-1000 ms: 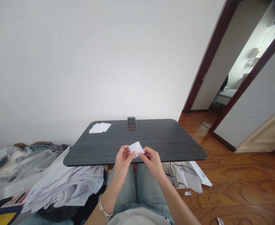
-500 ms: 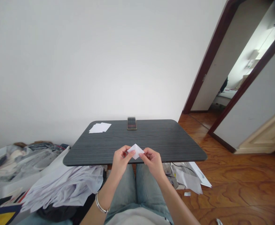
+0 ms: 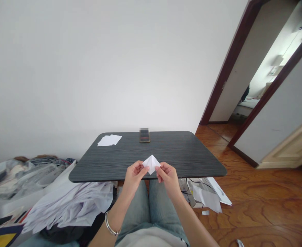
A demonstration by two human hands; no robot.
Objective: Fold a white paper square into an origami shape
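Observation:
A small folded white paper [image 3: 151,163], diamond-shaped with a point upward, is pinched between both hands just above the near edge of a dark grey table [image 3: 181,154]. My left hand [image 3: 134,175] grips its left corner with thumb and fingers. My right hand [image 3: 167,175] grips its right corner the same way. A silver bracelet sits on my left wrist. My legs in light jeans show below the hands.
Two or three white sheets [image 3: 109,140] lie at the table's far left. A small dark upright object [image 3: 144,135] stands at the far edge by the wall. Crumpled papers [image 3: 70,206] pile on the left; loose papers and cables [image 3: 206,195] lie on the wooden floor. A doorway [image 3: 256,85] opens at right.
The folded paper has been turned in my fingers and now stands as a more upright diamond, lifted slightly. Both hands stayed at the table's near edge.

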